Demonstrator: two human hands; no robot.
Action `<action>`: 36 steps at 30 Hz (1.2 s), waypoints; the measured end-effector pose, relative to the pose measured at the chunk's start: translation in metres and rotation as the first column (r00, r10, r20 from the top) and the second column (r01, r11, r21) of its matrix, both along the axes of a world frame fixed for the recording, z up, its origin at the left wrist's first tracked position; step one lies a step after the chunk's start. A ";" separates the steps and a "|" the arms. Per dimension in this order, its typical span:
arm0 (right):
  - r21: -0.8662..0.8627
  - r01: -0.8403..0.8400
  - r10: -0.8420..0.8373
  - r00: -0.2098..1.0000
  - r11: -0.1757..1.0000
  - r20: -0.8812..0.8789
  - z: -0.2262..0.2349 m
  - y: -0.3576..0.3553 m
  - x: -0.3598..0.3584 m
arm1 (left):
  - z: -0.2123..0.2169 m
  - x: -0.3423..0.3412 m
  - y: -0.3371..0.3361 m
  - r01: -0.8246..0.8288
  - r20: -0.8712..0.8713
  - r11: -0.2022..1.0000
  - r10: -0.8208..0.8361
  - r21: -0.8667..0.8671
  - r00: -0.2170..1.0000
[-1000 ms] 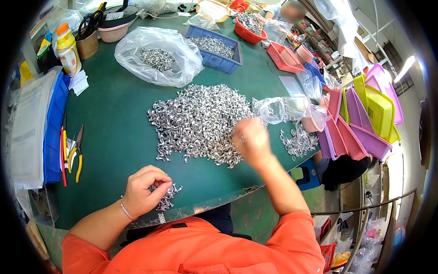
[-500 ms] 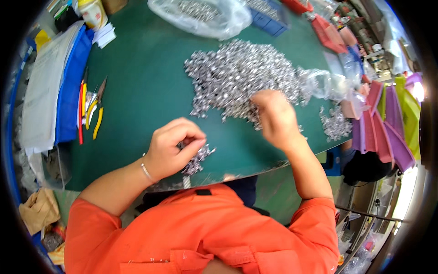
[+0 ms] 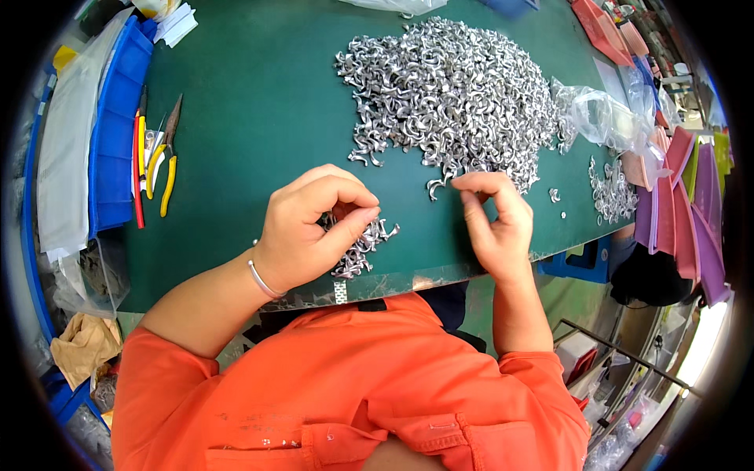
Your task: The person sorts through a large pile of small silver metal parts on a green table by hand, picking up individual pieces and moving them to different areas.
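Observation:
My left hand (image 3: 314, 228) is curled, its thumb and index finger pressed together at the tips. Whatever the tips hold is too small to make out. Under and beside this hand lies a small heap of curved silvery metal pieces (image 3: 357, 255), partly hidden by the fingers. My right hand (image 3: 499, 224) is at the near edge of a large pile of similar metal pieces (image 3: 455, 94). Its thumb and index tips come close together beside a single curved piece (image 3: 436, 187); whether they grip anything is too small to see.
The green table (image 3: 243, 102) has pliers (image 3: 171, 157) with yellow handles at left, next to a blue bin (image 3: 114, 149). At right are a clear plastic bag (image 3: 601, 114), a smaller group of metal pieces (image 3: 613, 192) and pink and purple bins (image 3: 679, 204).
My right hand has drawn back from within the large pile to its near edge. My left hand keeps its pinch beside the small heap. The whole view has shifted.

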State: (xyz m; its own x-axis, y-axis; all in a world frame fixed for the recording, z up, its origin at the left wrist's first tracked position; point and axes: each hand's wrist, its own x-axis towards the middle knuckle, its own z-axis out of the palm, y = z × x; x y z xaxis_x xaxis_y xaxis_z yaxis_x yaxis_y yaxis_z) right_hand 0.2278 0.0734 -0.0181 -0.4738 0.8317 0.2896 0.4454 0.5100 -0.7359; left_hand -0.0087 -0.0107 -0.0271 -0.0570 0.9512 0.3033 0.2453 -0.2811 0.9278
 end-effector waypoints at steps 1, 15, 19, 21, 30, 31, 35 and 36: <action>0.107 -0.073 0.070 0.997 0.992 0.029 -0.006 0.001 -0.002 | -0.001 0.001 0.000 0.002 0.003 1.000 -0.002 -0.008 1.000; 0.106 -0.035 0.057 0.976 0.994 -0.212 -0.012 -0.021 -0.019 | 0.000 0.000 0.000 0.010 -0.015 1.000 -0.010 -0.017 1.000; 0.158 0.057 0.000 0.940 0.986 -0.340 -0.004 -0.002 0.005 | 0.000 -0.001 -0.001 0.010 -0.029 1.000 -0.010 -0.016 1.000; 0.172 0.060 0.006 0.935 0.983 -0.356 0.001 0.003 0.012 | 0.001 0.000 0.000 0.023 -0.032 1.000 -0.023 -0.010 0.999; 0.262 0.553 -0.457 0.818 0.791 -0.348 -0.007 0.030 0.105 | -0.003 0.000 -0.005 0.031 -0.030 0.999 -0.032 -0.037 0.999; 0.212 0.597 -0.533 0.795 0.774 -0.289 -0.007 0.035 0.125 | -0.003 0.000 -0.003 0.044 -0.026 0.998 -0.045 -0.037 0.999; 0.187 0.608 -0.583 0.794 0.772 -0.171 -0.022 0.035 0.150 | -0.004 0.001 -0.001 0.061 -0.018 0.997 -0.062 -0.042 0.998; 0.264 0.580 -0.585 0.808 0.771 -0.068 -0.025 0.035 0.149 | -0.004 0.000 -0.001 0.059 -0.014 0.997 -0.060 -0.052 0.998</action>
State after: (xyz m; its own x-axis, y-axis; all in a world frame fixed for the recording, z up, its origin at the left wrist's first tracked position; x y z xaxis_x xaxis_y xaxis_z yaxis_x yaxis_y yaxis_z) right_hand 0.3765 0.1087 -0.0434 0.0695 0.8450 0.5303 0.7310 0.3186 -0.6034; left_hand -0.0090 -0.0119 -0.0311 0.0044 0.9671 0.2544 0.2444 -0.2477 0.9375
